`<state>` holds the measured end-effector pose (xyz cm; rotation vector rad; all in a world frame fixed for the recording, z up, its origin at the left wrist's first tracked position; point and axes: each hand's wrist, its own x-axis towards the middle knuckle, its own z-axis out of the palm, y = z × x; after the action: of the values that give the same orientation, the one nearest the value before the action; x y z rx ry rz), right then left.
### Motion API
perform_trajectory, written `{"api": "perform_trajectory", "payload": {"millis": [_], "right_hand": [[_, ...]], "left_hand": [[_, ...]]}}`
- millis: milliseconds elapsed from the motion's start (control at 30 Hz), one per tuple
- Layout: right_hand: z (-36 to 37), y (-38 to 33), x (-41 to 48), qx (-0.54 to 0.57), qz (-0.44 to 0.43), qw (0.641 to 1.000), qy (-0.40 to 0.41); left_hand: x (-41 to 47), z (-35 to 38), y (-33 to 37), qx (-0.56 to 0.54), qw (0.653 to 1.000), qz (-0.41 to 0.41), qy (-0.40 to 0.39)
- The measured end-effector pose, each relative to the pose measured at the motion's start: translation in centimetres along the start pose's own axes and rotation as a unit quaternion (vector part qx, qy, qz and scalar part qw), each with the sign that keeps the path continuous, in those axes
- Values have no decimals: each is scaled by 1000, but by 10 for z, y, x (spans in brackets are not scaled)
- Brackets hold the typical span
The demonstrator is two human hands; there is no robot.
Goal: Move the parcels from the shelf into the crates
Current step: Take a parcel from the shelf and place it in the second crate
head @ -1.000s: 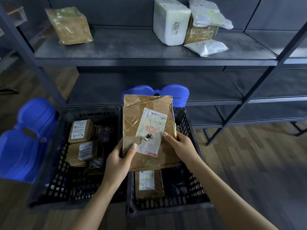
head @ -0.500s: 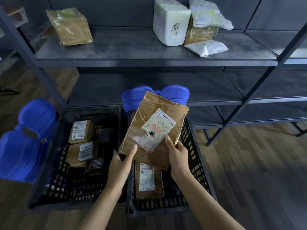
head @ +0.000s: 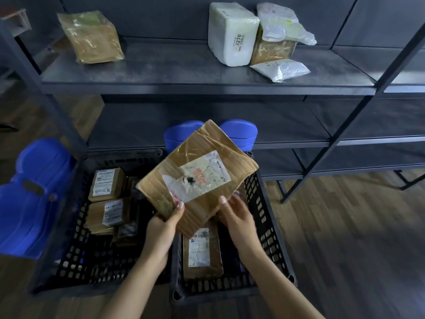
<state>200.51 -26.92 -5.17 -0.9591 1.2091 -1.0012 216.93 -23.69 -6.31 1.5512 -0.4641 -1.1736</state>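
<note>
Your left hand [head: 162, 226] pinches flat brown taped cardboard parcel [head: 197, 178], right hand [head: 239, 218] holds its edge, tilted over black plastic crate [head: 271, 238].

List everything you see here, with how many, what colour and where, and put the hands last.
Shelf: one, dark grey, behind the crates.
Wrapped parcel: one, brown, shelf's left.
Block parcel: one, white, shelf's right.
Box parcel: one, brown, beside the block.
Bag: one, clear, atop that box.
Pouch: one, white, before that box.
Left crate: one, black, on floor.
Right crate: one, black, on floor.
Labelled parcels: several, brown, in left crate.
Lone parcel: one, brown, in right crate.
Seats: three, blue, one left of crates, two behind.
Held parcel: one, brown, above right crate.
Hands: two, left hand and right hand grip the held parcel.
</note>
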Motion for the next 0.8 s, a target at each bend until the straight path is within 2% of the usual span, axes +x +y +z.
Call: {"api": "perform_trajectory", "payload": {"millis": [67,133,233,300,367,433,500,600,700,800], "right_hand": [[-21,-20,7,-22,-49,997,51],[-43,-50,24,-52,-101,990,88],[-54,-98,54,-170,-120,978,-14],[-49,-114,68,-231,-83,966,-79],[-42,-116,73,-241,-30,960,-142],[-38,-104,71,-305,-4,934,-185],[-43,-84,68,-351,-8,919,-179],[-53,-59,62,-368,30,917,-152],[-62,-43,59,-308,65,943,-106],[-62,-31,55,-233,65,969,-49]], "left_hand": [[5,-12,8,-39,998,-32,-45],[11,-27,17,-24,996,-45,-76],[22,-50,34,80,992,-24,-95],[29,-60,46,180,976,0,-119],[34,-61,54,247,957,12,-150],[37,-56,54,290,944,3,-159],[41,-50,52,322,935,0,-148],[50,-44,53,342,930,22,-134],[59,-35,58,334,932,76,-114],[65,-23,61,241,962,117,-45]]}}
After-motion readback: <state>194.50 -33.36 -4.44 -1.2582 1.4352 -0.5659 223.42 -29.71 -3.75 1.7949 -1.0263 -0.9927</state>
